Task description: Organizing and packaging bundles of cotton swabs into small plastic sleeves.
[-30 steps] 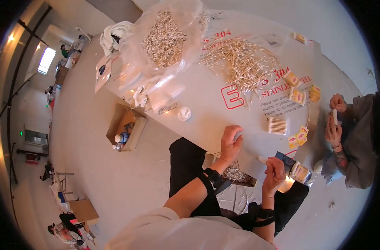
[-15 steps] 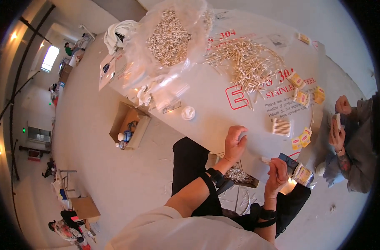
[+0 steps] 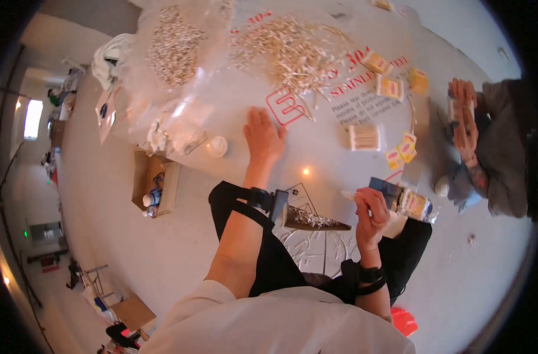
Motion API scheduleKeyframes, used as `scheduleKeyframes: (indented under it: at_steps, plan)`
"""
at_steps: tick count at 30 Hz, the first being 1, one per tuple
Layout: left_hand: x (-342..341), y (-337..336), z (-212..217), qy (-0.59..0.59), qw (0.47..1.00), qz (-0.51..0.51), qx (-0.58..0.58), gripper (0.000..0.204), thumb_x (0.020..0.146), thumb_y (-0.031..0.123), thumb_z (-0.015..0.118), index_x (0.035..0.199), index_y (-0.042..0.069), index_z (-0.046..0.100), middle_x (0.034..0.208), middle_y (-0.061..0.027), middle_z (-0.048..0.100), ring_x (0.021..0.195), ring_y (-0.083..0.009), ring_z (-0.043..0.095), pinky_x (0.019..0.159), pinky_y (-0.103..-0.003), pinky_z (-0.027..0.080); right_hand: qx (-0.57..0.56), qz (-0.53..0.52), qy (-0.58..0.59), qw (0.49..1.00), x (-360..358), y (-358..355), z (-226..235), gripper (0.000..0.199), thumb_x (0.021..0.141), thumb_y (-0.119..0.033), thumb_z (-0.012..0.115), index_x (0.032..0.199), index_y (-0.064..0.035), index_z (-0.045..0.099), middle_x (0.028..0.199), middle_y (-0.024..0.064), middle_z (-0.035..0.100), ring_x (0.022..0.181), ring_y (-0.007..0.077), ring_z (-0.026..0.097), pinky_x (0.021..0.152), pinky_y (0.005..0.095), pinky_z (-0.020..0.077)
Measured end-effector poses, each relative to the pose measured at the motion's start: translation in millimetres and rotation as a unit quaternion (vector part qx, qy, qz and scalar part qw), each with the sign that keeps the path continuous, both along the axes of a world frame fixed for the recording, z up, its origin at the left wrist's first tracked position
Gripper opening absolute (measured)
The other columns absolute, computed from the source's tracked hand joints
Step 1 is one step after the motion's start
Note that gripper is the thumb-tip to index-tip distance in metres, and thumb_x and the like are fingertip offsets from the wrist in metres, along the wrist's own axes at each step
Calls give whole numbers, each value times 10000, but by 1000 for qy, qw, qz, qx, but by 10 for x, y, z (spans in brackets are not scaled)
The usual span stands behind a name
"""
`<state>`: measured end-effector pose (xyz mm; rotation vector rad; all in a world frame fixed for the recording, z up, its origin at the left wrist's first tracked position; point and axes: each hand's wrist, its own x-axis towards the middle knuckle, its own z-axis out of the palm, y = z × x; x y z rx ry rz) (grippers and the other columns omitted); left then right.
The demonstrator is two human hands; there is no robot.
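Now | left hand [image 3: 263,137] flat, spread on table [image 3: 233,112] | right hand [image 3: 370,211] gripping packet [image 3: 407,200]

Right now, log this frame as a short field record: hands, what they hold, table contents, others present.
left hand: flat on the white table, fingers spread, holding nothing
right hand: gripping a small clear packet with yellow contents
table centre: loose pile of cotton swabs
table left: clear plastic bag of small pale pieces
table right: yellow packets
other person: hands at the table's right edge
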<state>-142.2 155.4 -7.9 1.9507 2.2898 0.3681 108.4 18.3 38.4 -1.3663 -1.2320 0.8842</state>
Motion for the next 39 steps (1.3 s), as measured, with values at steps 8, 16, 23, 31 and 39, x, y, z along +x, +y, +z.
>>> scheduleKeyframes:
  at_steps: [8, 16, 23, 31, 39]
  plan:
    - [415, 301, -23, -44, 996, -70, 19, 752, 748, 391, 655, 1313, 5, 344, 1392, -245, 274, 1313, -361, 232, 1013, -571, 201, 3, 2, -33, 999, 51, -1, -22, 135, 775, 44, 618, 898, -11, 619, 905, 106, 598, 771, 183, 582, 666, 248, 468]
    - [340, 666, 168, -124, 965, -152, 172, 724, 662, 339, 725, 1275, 103, 420, 1357, -253, 286, 1250, -426, 282, 940, -592, 294, 27, 14, -26, 999, 44, 44, 72, 142, 762, 51, 623, 889, -11, 616, 896, 120, 599, 764, 211, 597, 655, 260, 480]
    - [792, 1066, 279, 47, 992, -89, 78, 665, 668, 341, 721, 1248, 135, 469, 1346, -238, 333, 1218, -425, 330, 962, -512, 331, 18, 22, -21, 999, 90, 40, 62, 157, 748, 62, 629, 890, -4, 616, 901, 124, 589, 766, 226, 602, 657, 270, 483]
    - [100, 1441, 177, -80, 949, -167, 254, 204, 649, 43, 658, 845, 0, 622, 923, -139, 614, 858, -275, 579, 735, -323, 470, 11, 27, -13, 999, 87, 63, 68, 166, 735, 70, 636, 880, -8, 619, 897, 113, 589, 770, 214, 596, 652, 259, 478]
    - [-294, 1343, 276, -479, 867, -8, 135, 200, 707, 7, 647, 906, 2, 630, 778, -23, 617, 704, -115, 572, 621, -245, 476, 7, 20, -16, 1000, 70, 73, 77, 177, 728, 76, 640, 880, -13, 621, 897, 116, 599, 766, 217, 599, 647, 267, 481]
